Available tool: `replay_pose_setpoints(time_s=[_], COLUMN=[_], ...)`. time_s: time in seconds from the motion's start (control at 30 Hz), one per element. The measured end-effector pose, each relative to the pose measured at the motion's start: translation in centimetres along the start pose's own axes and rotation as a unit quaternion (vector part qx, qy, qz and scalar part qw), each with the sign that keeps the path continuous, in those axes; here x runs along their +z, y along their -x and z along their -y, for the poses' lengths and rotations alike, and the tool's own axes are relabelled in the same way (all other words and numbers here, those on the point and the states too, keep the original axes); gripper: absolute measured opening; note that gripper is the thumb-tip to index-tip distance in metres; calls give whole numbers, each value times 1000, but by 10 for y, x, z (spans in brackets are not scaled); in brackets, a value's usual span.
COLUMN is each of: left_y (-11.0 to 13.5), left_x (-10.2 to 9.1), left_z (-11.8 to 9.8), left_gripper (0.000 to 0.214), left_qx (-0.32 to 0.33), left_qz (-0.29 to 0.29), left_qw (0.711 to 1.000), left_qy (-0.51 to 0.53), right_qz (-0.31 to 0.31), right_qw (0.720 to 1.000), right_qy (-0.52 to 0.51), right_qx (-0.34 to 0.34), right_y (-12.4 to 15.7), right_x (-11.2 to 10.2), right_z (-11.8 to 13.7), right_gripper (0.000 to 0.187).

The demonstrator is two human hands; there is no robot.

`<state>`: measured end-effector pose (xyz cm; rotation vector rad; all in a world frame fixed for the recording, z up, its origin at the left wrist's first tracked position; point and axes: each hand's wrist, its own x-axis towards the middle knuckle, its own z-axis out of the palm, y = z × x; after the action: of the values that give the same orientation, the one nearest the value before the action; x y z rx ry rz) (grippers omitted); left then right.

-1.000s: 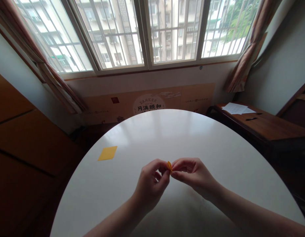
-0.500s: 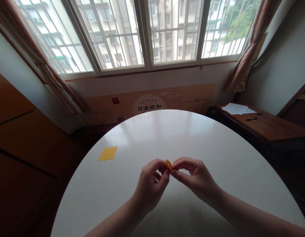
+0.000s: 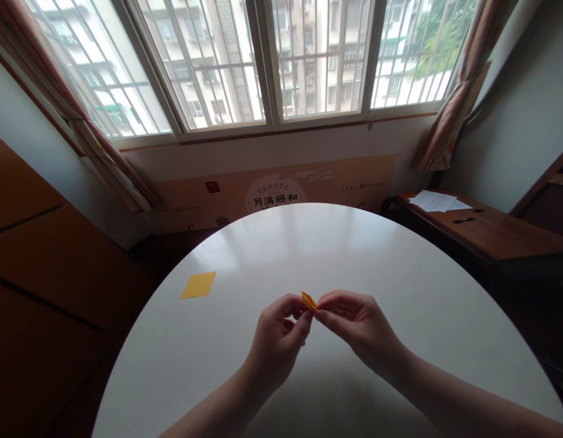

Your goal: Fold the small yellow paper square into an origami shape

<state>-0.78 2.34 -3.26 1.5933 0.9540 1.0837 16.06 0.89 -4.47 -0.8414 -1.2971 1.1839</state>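
A small piece of folded yellow-orange paper (image 3: pixel 309 300) is pinched between my two hands above the white table. My left hand (image 3: pixel 281 331) grips it from the left between thumb and fingers. From the right, my right hand (image 3: pixel 357 319) holds its other end, thumb and forefinger closed on it. The fingertips hide part of the paper, so its full folded shape cannot be made out. A flat yellow square of paper (image 3: pixel 198 285) lies on the table to the left, apart from both hands.
The round white table (image 3: pixel 413 274) fills the foreground. To the right stands a wooden desk (image 3: pixel 504 234) with white sheets (image 3: pixel 434 201) and a dark pen (image 3: pixel 462 220). A wooden cabinet (image 3: pixel 44 261) stands at the left, and a barred window (image 3: pixel 318 55) is behind.
The folded paper has tilted and shifted slightly left between my fingers. My left fingers have moved a little; the right hand stays nearly in place.
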Motion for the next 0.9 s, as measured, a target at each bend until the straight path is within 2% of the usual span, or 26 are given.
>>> replay_pose_setpoints(time_s=[0.13,0.33,0.5,0.67,0.9], left_y=[1,2,2,0,1], left_x=[0,-1,-2,-3,-2], left_z=[-1,-2,-3,-4,-6], left_gripper=[14,13,14,17,19], left_qx=[-1,0,-2,0,-12], left_qz=[3,18,27,20,-5], left_qw=[1000,999,998,998,998], left_qy=[14,47,60,63,69], right_qz=[0,-2,0,1,-22], right_qw=[1000,996,990,993,994], right_qy=[-5,56,107,80,56], right_qx=[-6,-69,-95,-90,-90], right_y=[0,1,2,3,4], right_x=[-1,-1,-2,-2,0], right_z=[0,5,6,5,3], right_gripper=[10,4,5,4,12])
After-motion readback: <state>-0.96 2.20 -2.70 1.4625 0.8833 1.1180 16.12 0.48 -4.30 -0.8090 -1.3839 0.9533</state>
